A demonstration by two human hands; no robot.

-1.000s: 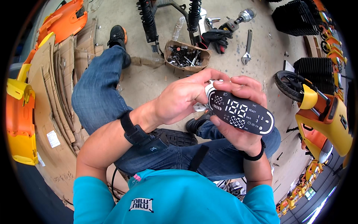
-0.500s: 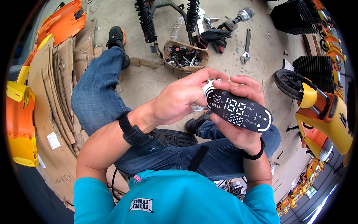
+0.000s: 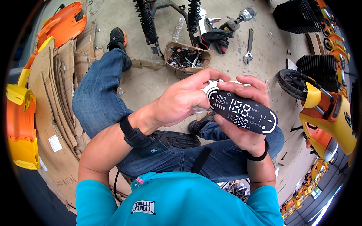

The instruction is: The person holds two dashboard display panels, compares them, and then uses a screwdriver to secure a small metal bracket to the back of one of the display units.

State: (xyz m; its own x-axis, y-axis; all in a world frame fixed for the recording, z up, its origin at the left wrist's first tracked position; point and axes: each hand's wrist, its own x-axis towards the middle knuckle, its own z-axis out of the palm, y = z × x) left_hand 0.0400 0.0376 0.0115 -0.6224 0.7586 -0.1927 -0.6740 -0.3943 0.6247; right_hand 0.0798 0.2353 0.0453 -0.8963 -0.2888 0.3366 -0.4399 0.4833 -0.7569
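A long oval dashboard display (image 3: 241, 111), black with white symbols and a white rim line, is held above my knees, face up and tilted down to the right. My right hand (image 3: 247, 135) grips it, thumb at its lower edge and fingers over its upper edge. My left hand (image 3: 179, 100) pinches at its left end, where a white edge shows between fingers and thumb. A bit of clear plastic hangs just below that thumb. What lies under the display is hidden.
Ahead, a cardboard box (image 3: 188, 57) of small hardware stands by a frame with black shock absorbers (image 3: 145, 22). Black gloves (image 3: 218, 37), a power tool (image 3: 235, 23) and an adjustable wrench (image 3: 249, 47) lie beyond. Flat cardboard (image 3: 49, 98) is left; a yellow scooter body (image 3: 328, 120) right.
The display has shifted slightly to the right and turned a little in my hands. A bit more white shows along its upper edge. Both hands keep their hold.
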